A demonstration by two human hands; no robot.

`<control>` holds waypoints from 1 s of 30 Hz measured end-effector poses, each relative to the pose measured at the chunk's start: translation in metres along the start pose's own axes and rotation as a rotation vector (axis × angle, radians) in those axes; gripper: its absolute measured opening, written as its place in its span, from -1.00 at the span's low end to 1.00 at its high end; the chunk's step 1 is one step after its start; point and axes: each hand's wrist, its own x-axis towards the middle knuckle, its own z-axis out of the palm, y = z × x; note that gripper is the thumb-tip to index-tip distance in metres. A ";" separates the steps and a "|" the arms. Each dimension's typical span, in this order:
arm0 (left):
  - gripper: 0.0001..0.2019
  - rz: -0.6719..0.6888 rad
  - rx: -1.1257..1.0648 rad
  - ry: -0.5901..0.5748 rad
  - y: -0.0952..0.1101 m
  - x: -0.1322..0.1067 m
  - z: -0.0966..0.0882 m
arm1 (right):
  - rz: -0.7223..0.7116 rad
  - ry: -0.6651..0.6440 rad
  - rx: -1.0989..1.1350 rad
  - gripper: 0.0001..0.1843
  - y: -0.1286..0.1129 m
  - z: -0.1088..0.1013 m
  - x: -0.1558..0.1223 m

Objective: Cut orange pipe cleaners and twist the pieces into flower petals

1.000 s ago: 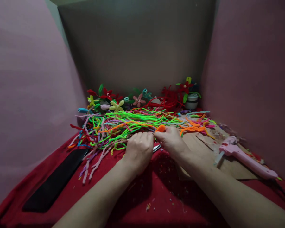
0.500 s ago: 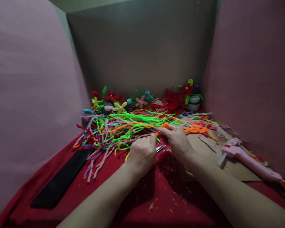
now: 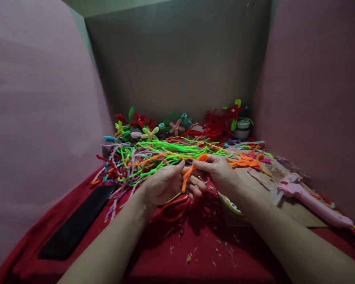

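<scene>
My right hand [image 3: 221, 169] pinches an orange pipe cleaner [image 3: 187, 177] by its looped upper end, between thumb and forefinger. The tail of that pipe cleaner hangs down across the fingers of my left hand [image 3: 168, 183]. My left hand lies palm up with its fingers stretched out and apart. Just below it on the cloth are red-handled scissors [image 3: 177, 209], their blades mostly hidden by the hand. Beyond both hands spreads a tangled pile of green, pink, orange and purple pipe cleaners [image 3: 177, 148].
A pink hot glue gun [image 3: 316, 201] rests at the right on a cardboard sheet [image 3: 254, 181]. A flat black object [image 3: 77, 225] lies at the left. Pipe-cleaner flowers [image 3: 150, 134] and a small white pot [image 3: 241, 129] stand at the back. Scraps dot the red cloth [image 3: 171, 264].
My left hand has turned from a closed grip to palm up with its fingers opened. The orange pipe cleaner now hangs in clear sight, and the scissors' red handles have come into view.
</scene>
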 end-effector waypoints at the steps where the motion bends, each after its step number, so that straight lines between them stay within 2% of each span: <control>1: -0.61 0.003 -0.001 0.003 0.001 -0.001 0.000 | 0.010 -0.051 0.004 -0.72 0.000 -0.002 0.000; 3: -0.71 0.022 0.009 0.058 0.001 0.000 0.000 | 0.020 -0.143 -0.014 -0.73 0.000 -0.004 0.001; 5: -0.79 0.035 0.039 0.137 -0.001 0.001 0.002 | -0.010 -0.150 -0.042 -0.73 0.001 -0.005 0.002; 10: -0.78 0.075 0.288 0.292 -0.008 0.006 0.016 | -0.148 0.062 -0.177 -0.74 0.004 0.004 -0.002; 12: -0.73 0.139 0.472 0.389 -0.012 0.007 0.022 | -0.213 0.161 -0.276 -0.74 0.005 0.007 -0.004; 14: -0.70 0.188 0.560 0.441 -0.014 0.008 0.026 | -0.267 0.218 -0.338 -0.75 0.006 0.009 -0.005; 18: -0.80 0.144 0.337 0.350 -0.014 0.007 0.022 | -0.210 0.146 -0.241 -0.72 0.006 0.007 -0.003; 21: -0.80 0.122 0.160 0.289 -0.011 0.006 0.017 | -0.146 0.043 -0.112 -0.65 0.007 0.006 -0.001; 23: -0.79 0.108 0.104 0.255 -0.010 0.005 0.016 | -0.127 0.019 -0.079 -0.67 0.007 0.006 -0.001; 26: -0.79 0.073 0.165 0.247 -0.010 0.005 0.017 | -0.106 0.090 -0.132 -0.72 0.005 0.008 -0.003; 30: -0.77 0.050 0.329 0.274 -0.012 0.006 0.015 | -0.088 0.147 -0.149 -0.69 0.004 0.009 -0.004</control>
